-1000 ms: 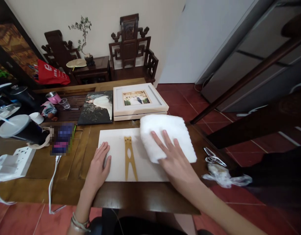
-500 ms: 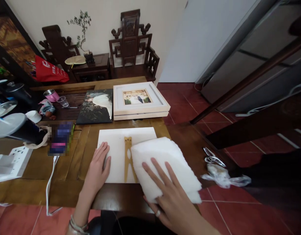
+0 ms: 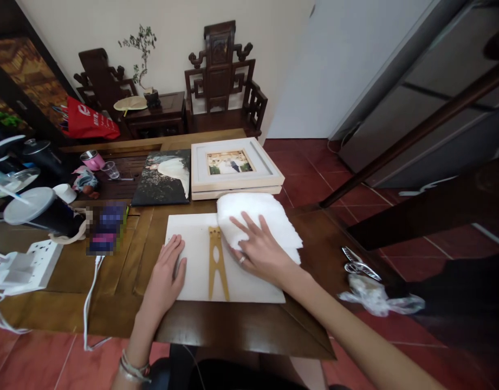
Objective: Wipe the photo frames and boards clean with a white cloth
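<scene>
A white board [image 3: 196, 262] lies face down on the wooden table, with a tan easel stand [image 3: 216, 262] fixed along its middle. My left hand [image 3: 166, 279] rests flat and open on the board's left edge. My right hand [image 3: 259, 249] presses, fingers spread, on a folded white towel [image 3: 261, 219] that covers the board's upper right part. A ring shows on one finger of that hand.
Behind the board lie a white framed photo [image 3: 237, 168] and a dark photo canvas [image 3: 163, 179]. Scissors [image 3: 357, 262] and a crumpled plastic bag [image 3: 375, 298] sit at the right edge. Cups, a kettle [image 3: 41, 208] and a power strip [image 3: 30, 262] crowd the left side.
My right hand has slid the towel from the board's near right corner up and away toward its top. The left hand has stayed put.
</scene>
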The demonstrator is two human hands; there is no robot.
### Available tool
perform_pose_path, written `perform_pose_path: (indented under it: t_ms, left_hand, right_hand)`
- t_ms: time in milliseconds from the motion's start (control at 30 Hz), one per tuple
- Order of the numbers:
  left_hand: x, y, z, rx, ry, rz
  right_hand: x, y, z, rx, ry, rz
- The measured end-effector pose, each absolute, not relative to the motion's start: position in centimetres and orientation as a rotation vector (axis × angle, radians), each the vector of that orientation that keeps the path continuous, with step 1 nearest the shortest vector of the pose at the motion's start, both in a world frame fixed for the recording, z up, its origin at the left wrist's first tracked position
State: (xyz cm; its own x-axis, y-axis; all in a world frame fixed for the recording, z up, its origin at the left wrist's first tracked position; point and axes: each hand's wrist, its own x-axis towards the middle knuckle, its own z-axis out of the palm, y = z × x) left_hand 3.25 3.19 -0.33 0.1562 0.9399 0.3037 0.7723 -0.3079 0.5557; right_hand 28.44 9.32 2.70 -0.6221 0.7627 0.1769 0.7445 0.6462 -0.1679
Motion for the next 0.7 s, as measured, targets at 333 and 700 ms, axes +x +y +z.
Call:
perform_pose_path:
  t_ms: [333, 700]
  left_hand:
    - [3.3, 3.2, -0.5, 2.177, 1.658, 0.881]
    - [3.2, 3.1, -0.4, 2.194, 1.656, 0.858]
  right_hand:
    - [30.0, -3.9, 2.7, -1.147, -2.561, 0.352]
    - [28.8, 7.2, 3.2, -1.231, -2.604, 0.253]
